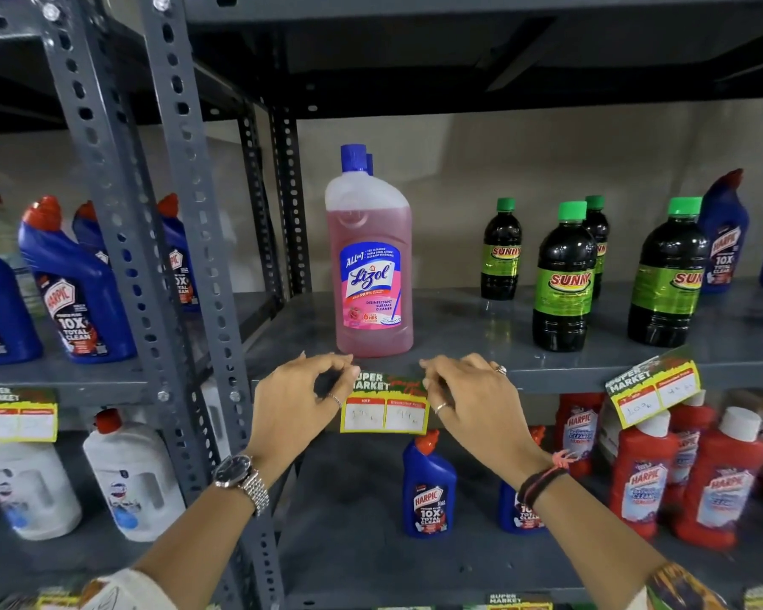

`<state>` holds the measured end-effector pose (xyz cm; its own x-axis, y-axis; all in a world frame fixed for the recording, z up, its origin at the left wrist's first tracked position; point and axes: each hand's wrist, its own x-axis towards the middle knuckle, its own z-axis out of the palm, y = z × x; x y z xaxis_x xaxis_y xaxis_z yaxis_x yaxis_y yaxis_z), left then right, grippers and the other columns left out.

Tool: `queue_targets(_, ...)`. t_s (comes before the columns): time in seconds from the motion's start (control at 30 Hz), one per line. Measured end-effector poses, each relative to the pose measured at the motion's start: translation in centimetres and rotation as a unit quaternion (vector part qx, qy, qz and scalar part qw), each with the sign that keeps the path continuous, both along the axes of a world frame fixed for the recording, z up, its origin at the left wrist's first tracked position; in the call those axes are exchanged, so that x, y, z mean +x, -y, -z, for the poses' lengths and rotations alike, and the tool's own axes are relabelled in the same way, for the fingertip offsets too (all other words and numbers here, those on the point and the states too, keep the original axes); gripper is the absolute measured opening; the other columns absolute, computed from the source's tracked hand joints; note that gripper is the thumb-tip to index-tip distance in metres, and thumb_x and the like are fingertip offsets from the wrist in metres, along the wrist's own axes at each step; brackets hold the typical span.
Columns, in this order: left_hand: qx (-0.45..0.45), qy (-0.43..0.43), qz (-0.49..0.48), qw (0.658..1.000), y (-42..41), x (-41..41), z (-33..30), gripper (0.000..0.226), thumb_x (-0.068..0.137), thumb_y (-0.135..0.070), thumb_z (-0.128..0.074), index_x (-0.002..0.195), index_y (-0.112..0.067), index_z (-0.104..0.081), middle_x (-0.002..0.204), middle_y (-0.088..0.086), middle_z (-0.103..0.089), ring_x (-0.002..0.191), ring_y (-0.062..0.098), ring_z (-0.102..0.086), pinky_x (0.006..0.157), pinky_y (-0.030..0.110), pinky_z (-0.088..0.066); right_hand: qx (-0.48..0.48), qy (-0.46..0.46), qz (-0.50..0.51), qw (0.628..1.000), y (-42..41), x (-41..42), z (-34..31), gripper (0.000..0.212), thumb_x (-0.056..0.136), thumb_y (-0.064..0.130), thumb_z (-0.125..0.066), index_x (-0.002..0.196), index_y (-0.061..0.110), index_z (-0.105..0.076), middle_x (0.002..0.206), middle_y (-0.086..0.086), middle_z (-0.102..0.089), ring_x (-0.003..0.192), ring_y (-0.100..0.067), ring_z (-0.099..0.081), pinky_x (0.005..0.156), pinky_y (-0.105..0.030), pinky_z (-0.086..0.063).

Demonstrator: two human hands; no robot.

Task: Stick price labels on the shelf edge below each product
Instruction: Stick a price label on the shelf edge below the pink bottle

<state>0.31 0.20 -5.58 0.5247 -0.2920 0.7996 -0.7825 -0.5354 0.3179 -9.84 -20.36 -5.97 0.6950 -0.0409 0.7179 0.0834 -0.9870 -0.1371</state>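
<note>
A pink Lizol bottle (373, 266) with a blue cap stands near the front of a grey metal shelf. Directly below it, a green, yellow and red price label (385, 405) lies against the shelf edge (556, 380). My left hand (298, 405) pinches the label's top left corner between thumb and forefinger. My right hand (472, 400) pinches its top right corner the same way. The label hangs level, with two white price boxes facing me.
Several dark Sunny bottles (562, 279) stand to the right, above a tilted price label (655, 385). Blue Harpic bottles (76, 284) fill the left bay, with another label (18, 416) below. A perforated upright post (194, 275) separates the bays. Red and blue Harpic bottles sit on the lower shelf.
</note>
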Motion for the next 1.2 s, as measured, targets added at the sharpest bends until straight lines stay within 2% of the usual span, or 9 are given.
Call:
queue_targets(0.07, 0.022, 0.018, 0.018, 0.999, -0.6, 0.1, 0.8, 0.010, 0.082, -0.037, -0.070, 0.078, -0.028, -0.072, 0.103, -0.015, -0.074, 0.102, -0.001, -0.064, 0.097, 0.038, -0.049, -0.025, -0.019, -0.007, 0.999, 0.1, -0.3, 0.4, 0.006, 0.081, 0.026, -0.059, 0.082, 0.021, -0.061, 0.112, 0.008, -0.068, 0.088, -0.016, -0.055, 0.073, -0.029, -0.037)
queue_targets(0.17, 0.056, 0.030, 0.008, 0.998, -1.1, 0.1, 1.6, 0.006, 0.079, -0.037, -0.073, 0.077, -0.032, -0.072, 0.110, -0.017, -0.071, 0.110, 0.000, -0.061, 0.100, 0.038, -0.046, -0.035, -0.035, 0.000, 0.999, -0.2, -0.3, 0.8, 0.008, 0.078, 0.029, -0.063, 0.081, 0.022, -0.064, 0.120, 0.008, -0.063, 0.095, -0.017, -0.053, 0.077, -0.031, -0.038)
queue_targets(0.27, 0.041, 0.022, 0.004, 0.999, -1.2, 0.1, 1.5, 0.009, 0.081, -0.040, -0.070, 0.079, -0.032, -0.072, 0.108, -0.018, -0.071, 0.106, 0.001, -0.063, 0.094, 0.037, -0.049, -0.031, -0.017, 0.010, 0.999, -0.4, 0.0, 0.6, 0.009, 0.081, 0.030, -0.060, 0.082, 0.021, -0.063, 0.111, 0.007, -0.065, 0.090, -0.017, -0.053, 0.075, -0.031, -0.036)
queue_targets(0.4, 0.010, 0.001, -0.011, 1.000, -0.8, 0.0, 0.7, 0.009, 0.081, -0.041, -0.070, 0.077, -0.033, -0.070, 0.095, -0.022, -0.073, 0.089, -0.004, -0.064, 0.077, 0.035, -0.054, -0.002, -0.004, 0.016, 1.000, -0.4, 0.5, 0.3, 0.009, 0.085, 0.030, -0.055, 0.082, 0.022, -0.058, 0.096, 0.008, -0.066, 0.085, -0.015, -0.052, 0.074, -0.029, -0.032)
queue_targets(0.7, -0.014, -0.007, -0.016, 1.000, -0.1, 0.8, 1.0, 0.018, 0.077, -0.039, -0.073, 0.071, -0.024, -0.066, 0.088, -0.019, -0.072, 0.083, 0.003, -0.064, 0.083, 0.035, -0.046, 0.008, 0.026, 0.066, 0.997, -1.1, 1.4, 0.2, 0.010, 0.083, 0.028, -0.055, 0.078, 0.019, -0.054, 0.081, 0.003, -0.061, 0.076, -0.019, -0.051, 0.071, -0.035, -0.035)
queue_targets(0.8, -0.021, -0.002, -0.036, 0.999, 0.1, 1.0, 1.2, 0.022, 0.075, -0.045, -0.072, 0.072, -0.025, -0.062, 0.087, -0.020, -0.071, 0.081, 0.006, -0.061, 0.080, 0.024, -0.032, 0.040, 0.044, 0.075, 0.995, -1.5, 1.9, 0.1, 0.023, 0.078, 0.041, -0.061, 0.080, 0.020, -0.052, 0.077, 0.005, -0.058, 0.074, -0.019, -0.049, 0.073, -0.039, -0.037)
queue_targets(0.93, -0.028, 0.004, -0.066, 0.997, 0.9, 0.5, 1.3, 0.033, 0.067, -0.053, -0.075, 0.077, -0.025, -0.059, 0.079, -0.020, -0.066, 0.073, 0.008, -0.053, 0.077, 0.021, -0.022, 0.040, 0.057, 0.096, 0.993, -2.2, 2.7, 0.1, 0.042, 0.071, 0.059, -0.062, 0.086, 0.021, -0.053, 0.079, 0.007, -0.057, 0.075, -0.018, -0.048, 0.072, -0.038, -0.035)
queue_targets(1.07, -0.028, 0.006, -0.084, 0.996, 1.3, 0.6, 1.8, 0.035, 0.070, -0.055, -0.072, 0.085, -0.027, -0.058, 0.080, -0.020, -0.061, 0.074, 0.007, -0.048, 0.077, 0.021, -0.020, 0.060, 0.079, 0.070, 0.993, -1.7, 2.9, 0.4, 0.034, 0.071, 0.051, -0.068, 0.084, 0.023, -0.052, 0.078, 0.009, -0.060, 0.074, -0.017, -0.049, 0.070, -0.035, -0.034)
queue_targets(1.2, -0.014, -0.001, -0.057, 0.998, 0.9, 0.9, 2.3, 0.026, 0.077, -0.040, -0.073, 0.091, -0.025, -0.058, 0.091, -0.017, -0.065, 0.081, 0.008, -0.049, 0.081, 0.022, -0.022, 0.064, 0.083, 0.023, 0.994, -0.8, 2.6, 0.7, 0.024, 0.073, 0.032, -0.072, 0.086, 0.023, -0.054, 0.079, 0.010, -0.063, 0.073, -0.016, -0.049, 0.069, -0.031, -0.031)
